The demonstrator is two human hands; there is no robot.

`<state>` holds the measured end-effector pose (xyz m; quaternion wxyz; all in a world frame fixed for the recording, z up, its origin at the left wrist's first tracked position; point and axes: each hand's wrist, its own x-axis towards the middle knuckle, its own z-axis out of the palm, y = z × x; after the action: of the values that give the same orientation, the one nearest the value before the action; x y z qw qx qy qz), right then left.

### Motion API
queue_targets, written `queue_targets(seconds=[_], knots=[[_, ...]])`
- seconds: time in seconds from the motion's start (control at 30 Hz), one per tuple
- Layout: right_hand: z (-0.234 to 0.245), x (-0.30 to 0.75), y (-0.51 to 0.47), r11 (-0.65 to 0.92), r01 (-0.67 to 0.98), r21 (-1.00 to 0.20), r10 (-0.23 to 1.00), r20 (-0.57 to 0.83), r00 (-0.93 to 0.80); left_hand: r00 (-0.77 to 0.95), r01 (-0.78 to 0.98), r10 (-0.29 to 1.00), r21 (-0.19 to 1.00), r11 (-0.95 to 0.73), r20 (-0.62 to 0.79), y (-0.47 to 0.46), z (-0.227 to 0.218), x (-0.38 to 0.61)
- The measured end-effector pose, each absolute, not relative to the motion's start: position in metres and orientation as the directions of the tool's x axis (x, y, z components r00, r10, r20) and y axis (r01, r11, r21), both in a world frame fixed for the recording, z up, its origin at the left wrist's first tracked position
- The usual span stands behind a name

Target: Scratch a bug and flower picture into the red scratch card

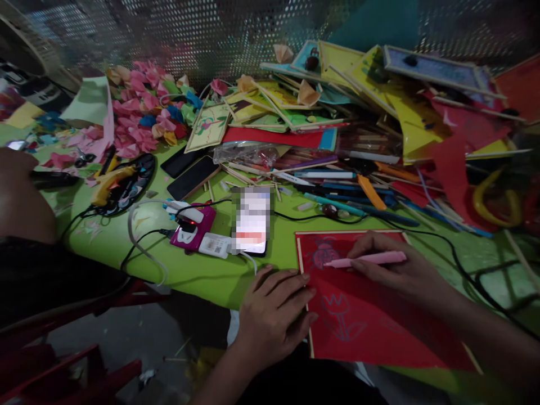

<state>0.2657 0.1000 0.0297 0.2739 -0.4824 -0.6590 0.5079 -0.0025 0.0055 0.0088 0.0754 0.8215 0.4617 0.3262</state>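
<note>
A red sheet of paper point(358, 337) edged with thin wooden sticks lies at the table's front edge. Near its top left is a pink drawing of a ladybug-like insect point(324, 253); below that, a tulip outline point(340, 315) is drawn. My right hand point(379, 261) is closed around a pink marker point(382, 258), whose tip rests at the insect drawing. My left hand point(278, 306) lies open and flat over the sheet's left edge, fingertips touching it. Just beyond my left hand, a lit phone point(253, 222) lies beside a magenta power strip point(194, 228) with white chargers in it.
Framed paper pictures point(358, 67) pile up at the back right, over loose markers and sticks. Pink folded paper pieces point(139, 107) heap at the back left, near a yellow glue gun point(109, 185). A black cable point(459, 259) runs past the sheet. Another person's arm point(25, 197) is at left.
</note>
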Motion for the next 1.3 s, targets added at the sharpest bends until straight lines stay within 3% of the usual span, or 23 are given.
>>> queue_targets(seconds=[0.37,0.67,1.17,1.3], knots=[[0.0292,0.2662,0.1011,0.014,0.316,-0.949,0.905,-0.122,-0.407,0.348,0.706,0.805,0.432,-0.562,0.48,0.0057,0.0088,-0.0019],[0.0365,0.2621,0.0972,-0.064,0.305,-0.95,0.93,-0.168,-0.327,0.355,0.698,0.81,0.444,-0.562,0.467,0.0058,0.008,-0.0025],[0.0284,0.2681,0.1044,0.068,0.299,-0.952,0.931,-0.048,-0.363,0.359,0.697,0.803,0.435,-0.57,0.476,0.0055,0.0079,-0.0032],[0.0298,0.268,0.1027,0.031,0.305,-0.952,0.934,-0.081,-0.349,0.364,0.704,0.803,0.425,-0.569,0.471,0.0061,0.0101,-0.003]])
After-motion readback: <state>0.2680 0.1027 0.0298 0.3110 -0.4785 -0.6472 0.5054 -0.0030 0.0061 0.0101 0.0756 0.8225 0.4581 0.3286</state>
